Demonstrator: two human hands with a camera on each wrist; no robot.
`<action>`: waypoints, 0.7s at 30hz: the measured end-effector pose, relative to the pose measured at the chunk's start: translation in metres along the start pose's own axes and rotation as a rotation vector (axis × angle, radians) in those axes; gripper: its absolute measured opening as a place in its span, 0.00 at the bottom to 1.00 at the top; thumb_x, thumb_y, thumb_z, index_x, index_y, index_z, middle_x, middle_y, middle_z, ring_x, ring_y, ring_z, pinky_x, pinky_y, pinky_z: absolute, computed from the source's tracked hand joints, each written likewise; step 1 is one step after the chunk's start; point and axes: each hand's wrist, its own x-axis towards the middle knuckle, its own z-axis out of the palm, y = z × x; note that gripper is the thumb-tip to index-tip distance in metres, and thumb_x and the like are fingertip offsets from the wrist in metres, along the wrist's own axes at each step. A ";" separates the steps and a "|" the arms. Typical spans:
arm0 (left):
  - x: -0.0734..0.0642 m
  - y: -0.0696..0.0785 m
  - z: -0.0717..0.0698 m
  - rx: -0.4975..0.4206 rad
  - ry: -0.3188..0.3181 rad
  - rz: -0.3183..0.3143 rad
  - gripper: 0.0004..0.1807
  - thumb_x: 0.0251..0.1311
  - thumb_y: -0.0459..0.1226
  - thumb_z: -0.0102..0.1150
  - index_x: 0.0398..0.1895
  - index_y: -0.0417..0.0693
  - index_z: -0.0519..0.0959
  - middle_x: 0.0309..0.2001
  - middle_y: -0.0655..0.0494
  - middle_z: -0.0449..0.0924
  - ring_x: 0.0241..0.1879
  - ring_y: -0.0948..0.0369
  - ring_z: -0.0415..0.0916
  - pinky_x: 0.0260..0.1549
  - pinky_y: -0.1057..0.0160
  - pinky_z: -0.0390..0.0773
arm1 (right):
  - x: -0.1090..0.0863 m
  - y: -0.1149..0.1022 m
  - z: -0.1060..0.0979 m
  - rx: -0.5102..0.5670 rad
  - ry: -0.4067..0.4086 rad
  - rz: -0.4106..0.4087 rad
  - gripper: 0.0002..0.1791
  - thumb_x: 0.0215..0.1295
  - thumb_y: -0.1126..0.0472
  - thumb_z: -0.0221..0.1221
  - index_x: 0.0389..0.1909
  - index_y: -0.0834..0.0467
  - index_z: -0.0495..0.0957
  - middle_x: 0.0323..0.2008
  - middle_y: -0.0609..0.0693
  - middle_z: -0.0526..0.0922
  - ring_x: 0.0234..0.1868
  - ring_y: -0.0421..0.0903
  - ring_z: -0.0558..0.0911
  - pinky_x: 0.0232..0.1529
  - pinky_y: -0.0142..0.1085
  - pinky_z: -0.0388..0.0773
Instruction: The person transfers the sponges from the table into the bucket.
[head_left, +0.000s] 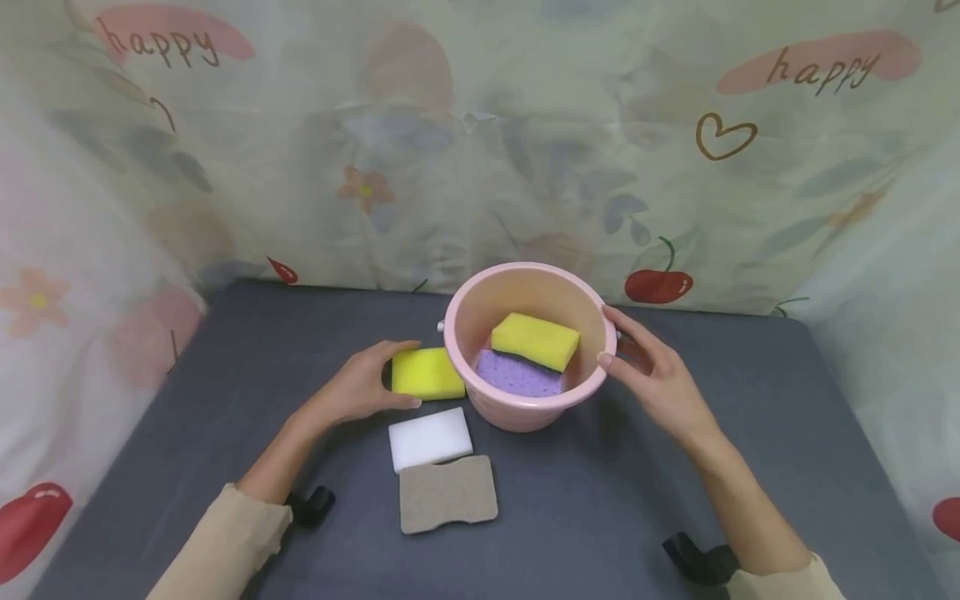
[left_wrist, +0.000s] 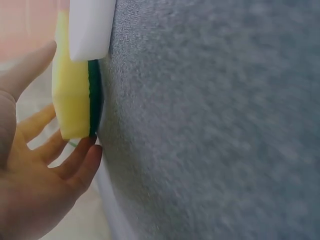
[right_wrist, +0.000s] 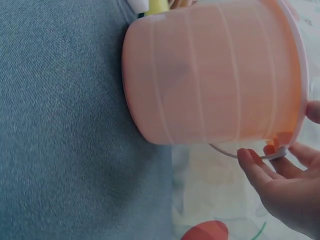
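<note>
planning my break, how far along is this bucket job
Apparently done: purple sponge and inner yellow sponge, in the bucket. In progress: left hand straddles outer yellow sponge, grip unclear; right hand holds the bucket. Probably remaining: white block and grey pad, lying outside.

Pink bucket [head_left: 517, 417] upright, yellow sponge [head_left: 536, 340] over purple sponge [head_left: 516, 375] inside; green-backed yellow sponge [head_left: 426, 375] flat just beside.

"happy" [head_left: 161, 43] at left, "happy" [head_left: 825, 71] at right, on patterned cloth [head_left: 480, 192]
</note>
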 end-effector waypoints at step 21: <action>0.004 0.003 0.001 0.028 0.029 0.048 0.40 0.50 0.47 0.76 0.68 0.49 0.73 0.59 0.50 0.77 0.52 0.53 0.73 0.53 0.50 0.72 | -0.001 0.005 0.008 0.140 0.022 0.069 0.40 0.67 0.56 0.65 0.77 0.41 0.58 0.75 0.43 0.58 0.73 0.51 0.63 0.57 0.31 0.72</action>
